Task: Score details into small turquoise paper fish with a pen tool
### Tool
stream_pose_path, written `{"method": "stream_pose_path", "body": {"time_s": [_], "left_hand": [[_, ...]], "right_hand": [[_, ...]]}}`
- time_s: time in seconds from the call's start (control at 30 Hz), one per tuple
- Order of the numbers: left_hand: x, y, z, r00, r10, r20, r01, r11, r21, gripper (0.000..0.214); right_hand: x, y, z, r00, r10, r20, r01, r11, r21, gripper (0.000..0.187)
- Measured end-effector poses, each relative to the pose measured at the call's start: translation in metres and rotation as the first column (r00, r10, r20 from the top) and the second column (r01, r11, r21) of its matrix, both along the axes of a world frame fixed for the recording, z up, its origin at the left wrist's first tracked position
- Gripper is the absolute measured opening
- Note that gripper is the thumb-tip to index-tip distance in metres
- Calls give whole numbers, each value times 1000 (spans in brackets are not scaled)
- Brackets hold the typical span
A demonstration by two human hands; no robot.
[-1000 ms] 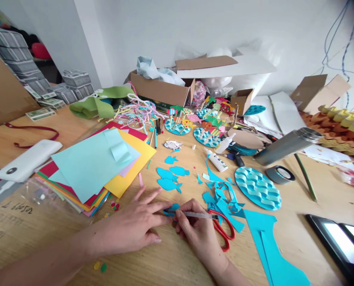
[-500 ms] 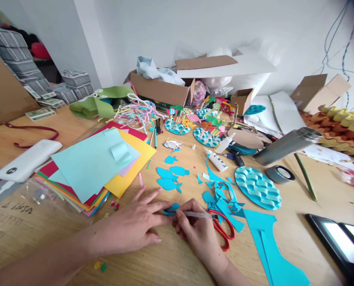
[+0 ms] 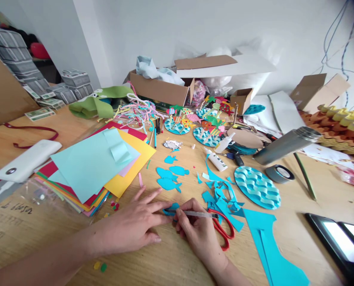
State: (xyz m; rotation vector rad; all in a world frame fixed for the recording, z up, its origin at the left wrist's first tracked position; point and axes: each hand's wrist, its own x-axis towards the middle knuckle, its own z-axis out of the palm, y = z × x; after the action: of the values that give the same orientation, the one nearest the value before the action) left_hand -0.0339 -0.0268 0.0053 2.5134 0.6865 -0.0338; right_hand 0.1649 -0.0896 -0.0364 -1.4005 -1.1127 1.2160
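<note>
My left hand (image 3: 135, 224) lies flat with its fingers spread, the fingertips at the edge of a small blue paper cutout (image 3: 173, 207). In my right hand (image 3: 196, 226) is a slim pen (image 3: 197, 213), its tip over that cutout. The cutout is partly covered by both hands, so its full outline is hidden. Just beyond are several blue paper fish (image 3: 167, 183) and a white fish with dark markings (image 3: 173, 144). Red-handled scissors (image 3: 226, 230) rest beside my right hand, their blades hidden under blue paper scraps (image 3: 224, 200).
Stacked coloured paper (image 3: 90, 167) lies at left, near a white power bank (image 3: 28, 161). To the right are a wavy blue disc (image 3: 257, 187), glue bottles (image 3: 217, 159), a steel flask (image 3: 287, 146), a large blue sheet (image 3: 263, 242) and a dark-framed device (image 3: 322, 238). Cardboard boxes (image 3: 161, 88) stand behind.
Almost nothing differs. The view has shifted very slightly, while both hands and the pen stay at the same blue cutout.
</note>
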Motion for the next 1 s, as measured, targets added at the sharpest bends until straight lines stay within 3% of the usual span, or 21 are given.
{"method": "stream_pose_path", "body": {"time_s": [0.3, 1.0], "left_hand": [[-1, 1, -4, 999, 5, 51, -6, 1000, 11, 55], [2, 0, 2, 999, -1, -45, 1, 1000, -4, 55]], "right_hand": [[1, -1, -1, 998, -25, -51, 24, 999, -25, 43], [1, -1, -4, 999, 39, -4, -39, 999, 1, 42]]}}
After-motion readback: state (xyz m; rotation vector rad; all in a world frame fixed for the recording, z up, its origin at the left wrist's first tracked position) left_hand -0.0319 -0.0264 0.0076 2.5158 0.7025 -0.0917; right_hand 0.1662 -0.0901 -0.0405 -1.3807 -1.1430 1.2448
